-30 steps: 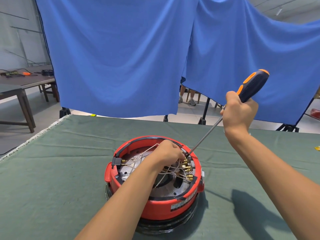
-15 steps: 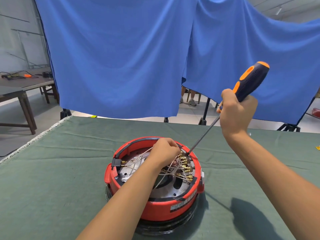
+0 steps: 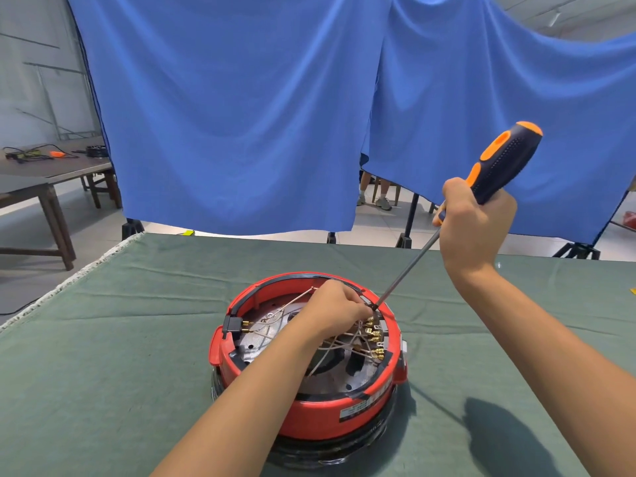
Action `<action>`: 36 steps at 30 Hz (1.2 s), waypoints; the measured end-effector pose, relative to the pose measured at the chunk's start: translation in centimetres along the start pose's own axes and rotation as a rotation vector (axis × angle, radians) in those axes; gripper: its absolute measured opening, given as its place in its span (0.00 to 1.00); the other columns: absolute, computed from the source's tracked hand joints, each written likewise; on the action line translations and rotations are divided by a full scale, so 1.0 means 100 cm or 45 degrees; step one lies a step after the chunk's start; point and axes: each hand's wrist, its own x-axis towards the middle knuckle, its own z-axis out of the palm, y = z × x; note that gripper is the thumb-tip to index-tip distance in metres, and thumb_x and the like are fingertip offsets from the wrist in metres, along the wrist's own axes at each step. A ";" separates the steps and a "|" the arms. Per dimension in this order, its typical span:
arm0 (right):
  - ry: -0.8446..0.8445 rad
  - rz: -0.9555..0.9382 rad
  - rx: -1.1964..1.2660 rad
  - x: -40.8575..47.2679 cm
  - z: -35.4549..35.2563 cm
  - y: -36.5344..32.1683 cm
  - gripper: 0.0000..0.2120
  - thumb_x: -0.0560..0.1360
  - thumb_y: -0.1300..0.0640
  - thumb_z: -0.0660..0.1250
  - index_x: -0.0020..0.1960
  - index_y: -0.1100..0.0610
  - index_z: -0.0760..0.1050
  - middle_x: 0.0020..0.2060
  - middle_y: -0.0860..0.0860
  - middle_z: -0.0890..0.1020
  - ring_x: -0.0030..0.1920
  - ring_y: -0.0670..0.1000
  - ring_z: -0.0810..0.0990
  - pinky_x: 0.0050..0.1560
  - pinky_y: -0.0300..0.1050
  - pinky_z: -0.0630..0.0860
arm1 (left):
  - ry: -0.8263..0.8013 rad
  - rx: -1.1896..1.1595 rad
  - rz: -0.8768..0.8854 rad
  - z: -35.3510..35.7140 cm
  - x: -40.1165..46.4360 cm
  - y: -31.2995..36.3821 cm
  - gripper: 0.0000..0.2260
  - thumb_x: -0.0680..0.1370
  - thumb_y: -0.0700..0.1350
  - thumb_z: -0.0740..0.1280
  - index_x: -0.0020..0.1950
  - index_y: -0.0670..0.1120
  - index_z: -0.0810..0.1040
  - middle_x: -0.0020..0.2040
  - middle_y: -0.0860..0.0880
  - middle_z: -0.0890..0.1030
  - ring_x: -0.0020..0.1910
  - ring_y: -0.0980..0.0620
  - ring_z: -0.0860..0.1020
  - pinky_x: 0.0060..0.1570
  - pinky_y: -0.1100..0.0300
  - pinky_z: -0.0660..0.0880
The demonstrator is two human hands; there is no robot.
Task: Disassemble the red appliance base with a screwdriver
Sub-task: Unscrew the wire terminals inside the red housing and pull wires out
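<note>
A: Progress? 
B: Round red plastic appliance base (image 3: 309, 413) open on green cloth (image 3: 103, 356), wiring exposed; left hand (image 3: 335, 311) pinches wires.
A: Right? 
B: Right hand (image 3: 476, 223) fist-grips orange-black screwdriver (image 3: 500, 163), tip beside left fingertips; screws remain.

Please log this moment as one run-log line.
right hand: grips screwdriver | tip: at base inner rim | left hand: at wires near tip | base: on green cloth

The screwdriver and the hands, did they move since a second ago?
Barely. The right hand keeps gripping the screwdriver, its tip staying at the terminals on the red appliance base; the handle seems slightly raised. The left hand stays curled among the wires. Nothing was let go, and the base has not shifted.
</note>
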 end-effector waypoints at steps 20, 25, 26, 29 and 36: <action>0.018 -0.032 0.022 0.002 -0.002 0.000 0.15 0.66 0.63 0.61 0.30 0.57 0.54 0.20 0.44 0.59 0.24 0.49 0.60 0.23 0.39 0.61 | 0.113 -0.038 -0.023 -0.001 0.004 -0.002 0.05 0.78 0.39 0.63 0.45 0.45 0.78 0.38 0.49 0.78 0.30 0.56 0.75 0.27 0.67 0.70; 0.011 -0.033 0.038 0.001 0.002 0.002 0.15 0.66 0.62 0.61 0.29 0.56 0.55 0.20 0.44 0.60 0.23 0.49 0.61 0.24 0.40 0.63 | 0.034 -0.143 -0.126 -0.003 0.005 0.000 0.07 0.78 0.41 0.65 0.43 0.41 0.79 0.33 0.44 0.73 0.32 0.48 0.71 0.35 0.60 0.68; 0.007 -0.031 0.032 0.000 0.003 0.003 0.14 0.66 0.62 0.61 0.29 0.57 0.55 0.20 0.44 0.60 0.23 0.49 0.61 0.24 0.42 0.63 | 0.016 -0.150 -0.140 -0.004 0.006 0.001 0.07 0.79 0.42 0.65 0.44 0.41 0.80 0.33 0.45 0.73 0.32 0.49 0.71 0.36 0.60 0.68; -0.003 -0.030 -0.001 -0.002 0.006 0.006 0.14 0.66 0.61 0.61 0.30 0.60 0.56 0.20 0.46 0.61 0.23 0.49 0.62 0.23 0.48 0.63 | -0.016 -0.177 -0.154 -0.005 0.008 0.001 0.07 0.80 0.42 0.64 0.47 0.40 0.80 0.38 0.42 0.73 0.34 0.47 0.71 0.40 0.57 0.68; -0.049 -0.067 -0.047 -0.005 0.011 0.003 0.15 0.65 0.60 0.62 0.31 0.65 0.57 0.24 0.61 0.59 0.27 0.59 0.59 0.24 0.54 0.64 | 0.039 -0.202 -0.206 -0.001 0.016 -0.002 0.10 0.79 0.40 0.64 0.54 0.36 0.81 0.45 0.40 0.79 0.39 0.47 0.75 0.45 0.55 0.73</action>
